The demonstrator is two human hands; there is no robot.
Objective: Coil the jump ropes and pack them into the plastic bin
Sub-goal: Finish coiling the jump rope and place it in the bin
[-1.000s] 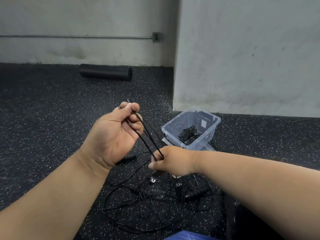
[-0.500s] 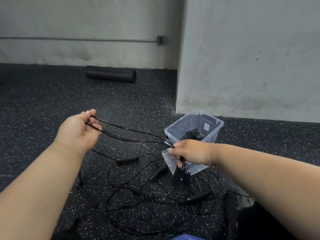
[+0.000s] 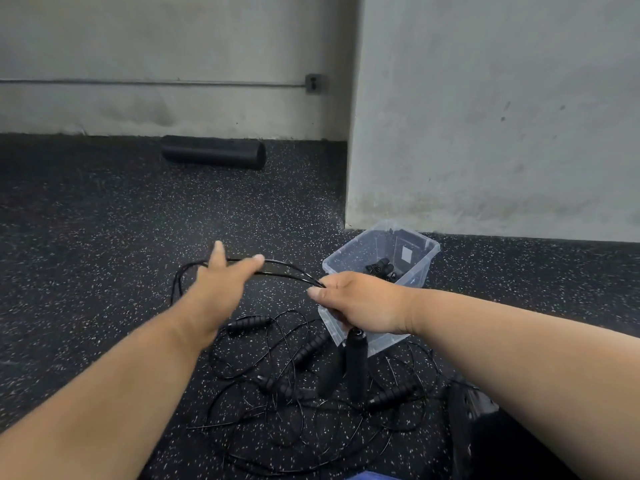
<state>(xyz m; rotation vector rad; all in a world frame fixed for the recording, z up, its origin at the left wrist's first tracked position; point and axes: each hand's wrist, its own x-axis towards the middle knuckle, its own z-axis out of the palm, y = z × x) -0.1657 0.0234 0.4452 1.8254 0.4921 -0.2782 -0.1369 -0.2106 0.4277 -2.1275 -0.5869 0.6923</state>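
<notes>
Jump rope in right hand; bin label unreadable.

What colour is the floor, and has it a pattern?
The floor is black with small white speckles, seen in the head view.

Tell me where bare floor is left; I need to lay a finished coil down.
Free: the speckled black rubber floor between the black foam roller and the left hand. Crowded: the tangled black jump ropes beside the clear plastic bin.

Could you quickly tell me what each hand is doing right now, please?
Left hand: open, fingers straight, thin black jump rope cord across them.
Right hand: pinching that cord.
</notes>
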